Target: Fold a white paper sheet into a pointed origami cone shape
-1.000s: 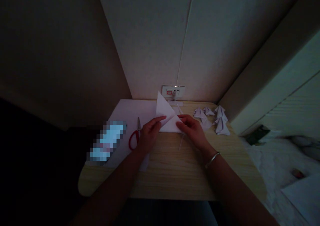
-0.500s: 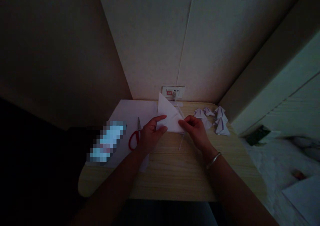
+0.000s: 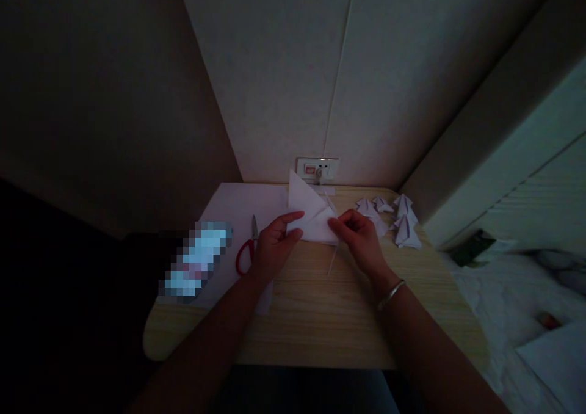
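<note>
Between my hands is a folded sheet of white paper (image 3: 304, 203), roughly triangular, its tall point up at the left. My left hand (image 3: 277, 246) pinches its lower left part, with the thumb in front and the index finger along the face. At the lower right corner, my right hand (image 3: 359, 237) grips the paper between thumb and fingers. A diagonal fold edge runs across the paper towards my right hand. Red-handled scissors (image 3: 245, 258) lie just left of my left hand, blades pointing away from me and the handles partly covered by the hand.
White paper sheets (image 3: 242, 203) lie on the wooden table (image 3: 315, 322) at the left, with a blurred-out phone (image 3: 196, 261) on them. Several folded paper trees (image 3: 406, 234) sit at the back right. A thin paper strip (image 3: 332, 260) lies under the work. Behind is a wall socket (image 3: 317, 168).
A flap on the paper's right side now lies folded over more clearly, with a sharper diagonal edge. Both hands stay nearly in place; my left thumb has shifted slightly left.
</note>
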`<state>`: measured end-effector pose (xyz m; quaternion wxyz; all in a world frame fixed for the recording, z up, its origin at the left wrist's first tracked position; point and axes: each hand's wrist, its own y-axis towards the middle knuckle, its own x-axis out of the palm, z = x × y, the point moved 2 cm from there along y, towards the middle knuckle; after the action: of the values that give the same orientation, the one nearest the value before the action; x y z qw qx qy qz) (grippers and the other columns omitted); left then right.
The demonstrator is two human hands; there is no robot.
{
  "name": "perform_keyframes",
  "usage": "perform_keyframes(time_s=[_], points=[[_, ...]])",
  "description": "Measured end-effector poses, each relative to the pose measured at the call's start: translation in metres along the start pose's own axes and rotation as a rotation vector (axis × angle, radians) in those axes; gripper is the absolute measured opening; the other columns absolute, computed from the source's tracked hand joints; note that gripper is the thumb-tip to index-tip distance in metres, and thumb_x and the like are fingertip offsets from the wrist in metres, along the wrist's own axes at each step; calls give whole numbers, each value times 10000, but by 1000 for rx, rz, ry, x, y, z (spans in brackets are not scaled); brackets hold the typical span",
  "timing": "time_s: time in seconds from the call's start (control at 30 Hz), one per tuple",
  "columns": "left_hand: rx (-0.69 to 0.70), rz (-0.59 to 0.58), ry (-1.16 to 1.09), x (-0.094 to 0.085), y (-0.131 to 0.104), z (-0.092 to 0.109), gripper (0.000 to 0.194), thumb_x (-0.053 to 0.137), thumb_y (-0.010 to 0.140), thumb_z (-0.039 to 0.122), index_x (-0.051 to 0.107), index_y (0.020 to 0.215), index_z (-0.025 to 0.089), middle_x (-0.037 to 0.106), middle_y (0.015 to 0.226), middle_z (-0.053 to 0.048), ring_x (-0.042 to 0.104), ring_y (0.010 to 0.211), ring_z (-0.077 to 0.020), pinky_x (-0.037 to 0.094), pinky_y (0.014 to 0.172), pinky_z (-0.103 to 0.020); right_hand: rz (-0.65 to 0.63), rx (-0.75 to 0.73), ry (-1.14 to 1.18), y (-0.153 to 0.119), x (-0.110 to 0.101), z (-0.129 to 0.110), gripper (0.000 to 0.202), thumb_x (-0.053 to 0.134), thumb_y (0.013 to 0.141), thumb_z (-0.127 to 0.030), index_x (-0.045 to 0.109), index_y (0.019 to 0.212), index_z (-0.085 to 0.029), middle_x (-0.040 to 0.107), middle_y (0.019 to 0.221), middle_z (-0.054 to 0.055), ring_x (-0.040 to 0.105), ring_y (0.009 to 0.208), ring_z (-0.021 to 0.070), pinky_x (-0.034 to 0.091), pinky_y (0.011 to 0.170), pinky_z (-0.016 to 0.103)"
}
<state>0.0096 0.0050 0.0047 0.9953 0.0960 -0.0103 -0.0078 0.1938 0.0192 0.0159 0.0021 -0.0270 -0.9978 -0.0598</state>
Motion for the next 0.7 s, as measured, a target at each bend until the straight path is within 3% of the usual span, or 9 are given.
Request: perform_keyframes(time_s=[0.13, 0.3, 0.7], points=[[-9, 43, 30, -2, 1, -1, 322, 661, 721, 273, 673, 1031, 190, 380, 493, 73, 286, 453, -62, 221, 440, -195, -18, 10, -10, 0, -1, -1, 318, 723, 667, -421, 505, 602, -199, 468, 537, -53, 375, 492, 93, 277, 474, 240], [-23, 98, 52, -3, 1, 2, 260, 656, 699, 250, 696, 946, 181, 459, 515, 63, 309, 451, -58, 226, 439, -192, -87, 31, -9, 1, 0, 1, 322, 715, 671, -449, 512, 638, -201, 490, 558, -45, 398, 505, 99, 285, 470, 236], [16, 22, 133, -3, 2, 2, 221, 630, 744, 278, 698, 922, 166, 676, 753, -18, 545, 627, -109, 402, 571, -207, -126, 111, 115, -1, 5, -1, 297, 747, 636, -419, 552, 709, -207, 536, 560, -62, 425, 462, 84, 304, 444, 219]])
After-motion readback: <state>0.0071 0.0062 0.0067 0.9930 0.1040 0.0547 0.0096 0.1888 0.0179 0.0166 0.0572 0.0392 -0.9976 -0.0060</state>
